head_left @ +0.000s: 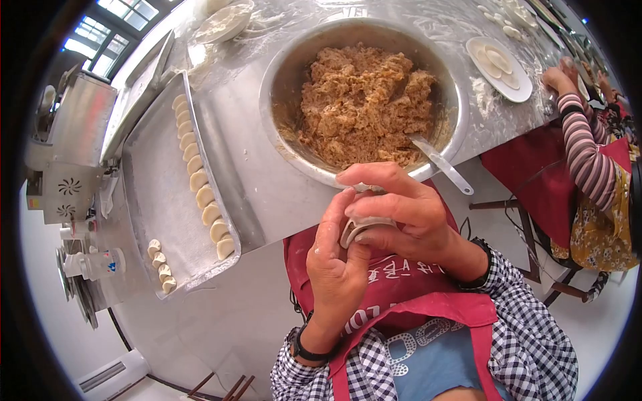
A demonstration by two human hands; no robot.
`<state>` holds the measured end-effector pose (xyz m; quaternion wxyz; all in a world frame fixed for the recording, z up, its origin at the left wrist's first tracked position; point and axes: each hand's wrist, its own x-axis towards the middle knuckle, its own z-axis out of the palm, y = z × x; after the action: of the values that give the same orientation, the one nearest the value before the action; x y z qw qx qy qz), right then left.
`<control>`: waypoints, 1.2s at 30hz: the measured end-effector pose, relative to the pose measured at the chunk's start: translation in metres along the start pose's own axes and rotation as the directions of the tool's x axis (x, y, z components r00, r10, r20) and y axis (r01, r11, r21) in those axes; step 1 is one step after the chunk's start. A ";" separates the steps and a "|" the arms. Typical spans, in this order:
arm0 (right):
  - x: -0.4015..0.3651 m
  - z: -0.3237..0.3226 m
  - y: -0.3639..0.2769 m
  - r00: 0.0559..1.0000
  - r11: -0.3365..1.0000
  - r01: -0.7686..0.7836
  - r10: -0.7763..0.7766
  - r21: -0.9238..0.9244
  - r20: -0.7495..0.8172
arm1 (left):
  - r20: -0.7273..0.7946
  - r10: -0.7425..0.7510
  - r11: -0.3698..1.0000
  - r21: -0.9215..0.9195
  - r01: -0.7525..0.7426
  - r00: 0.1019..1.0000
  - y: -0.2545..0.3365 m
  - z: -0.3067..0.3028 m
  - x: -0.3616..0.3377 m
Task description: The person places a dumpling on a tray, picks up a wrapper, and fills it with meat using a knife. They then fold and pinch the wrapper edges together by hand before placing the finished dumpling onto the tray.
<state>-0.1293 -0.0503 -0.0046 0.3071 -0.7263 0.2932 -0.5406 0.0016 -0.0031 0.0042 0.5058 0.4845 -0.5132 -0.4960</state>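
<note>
While the left hand [338,262] bends its thumb and fingers closely against one side of a dumpling [350,232], the right hand [418,217] pinches the other side, just below the frame's centre. Above them sits a bowl [270,100] of filling [368,100], a utensil [443,165] crossing its rim. A tray [164,174] holding more dumplings [205,196] lies at left; at upper right, a plate [520,92] lies near another person's hand [562,77].

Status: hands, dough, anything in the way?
Left hand and right hand both pinching a folded dough wrapper. Wrapper held at near side of metal bowl. Utensil handle juts over bowl rim, right of wrapper; no blockage seen.
</note>
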 end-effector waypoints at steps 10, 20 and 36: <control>-0.008 0.001 0.004 0.998 0.994 -0.043 0.048 0.104 -0.044 | 0.051 -0.147 0.887 -0.435 0.154 0.988 -0.009 -0.001 -0.001; -0.007 0.005 0.009 0.997 0.993 0.073 -0.075 -0.092 -0.019 | 0.047 -0.251 0.762 -0.606 0.228 0.967 -0.011 0.003 -0.003; -0.003 -0.002 0.006 0.994 0.994 0.083 -0.076 -0.077 0.082 | 0.001 -0.081 0.992 -0.096 0.080 0.997 -0.005 0.002 -0.003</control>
<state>-0.1326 -0.0525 -0.0106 0.2672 -0.7698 0.2732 -0.5112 -0.0006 -0.0007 -0.0008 0.5087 0.4806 -0.4682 -0.5395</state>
